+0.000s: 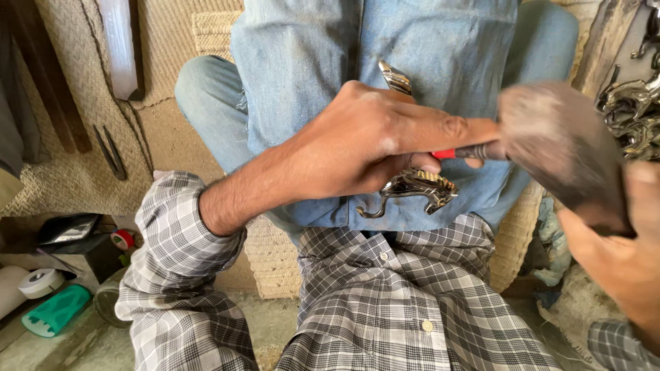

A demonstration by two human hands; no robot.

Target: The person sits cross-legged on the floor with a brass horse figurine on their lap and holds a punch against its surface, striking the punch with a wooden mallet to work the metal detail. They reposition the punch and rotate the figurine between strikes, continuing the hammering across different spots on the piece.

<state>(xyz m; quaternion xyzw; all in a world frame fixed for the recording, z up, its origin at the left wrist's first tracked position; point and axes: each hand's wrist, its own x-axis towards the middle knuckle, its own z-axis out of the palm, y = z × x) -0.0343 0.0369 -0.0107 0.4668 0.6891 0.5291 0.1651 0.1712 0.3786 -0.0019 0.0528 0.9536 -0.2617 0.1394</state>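
The left hand (357, 141) is closed tight around a shiny metal figure (412, 187) in the middle of the frame. The right hand (619, 254) grips a blurry brush (557, 141) (it looks dusty). Hold the figure steady and brush gently.

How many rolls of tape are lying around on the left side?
2. A white roll of tape sits by the green object at lower left; a red roll of tape lies beside the checked sleeve. Clutter may hide others.
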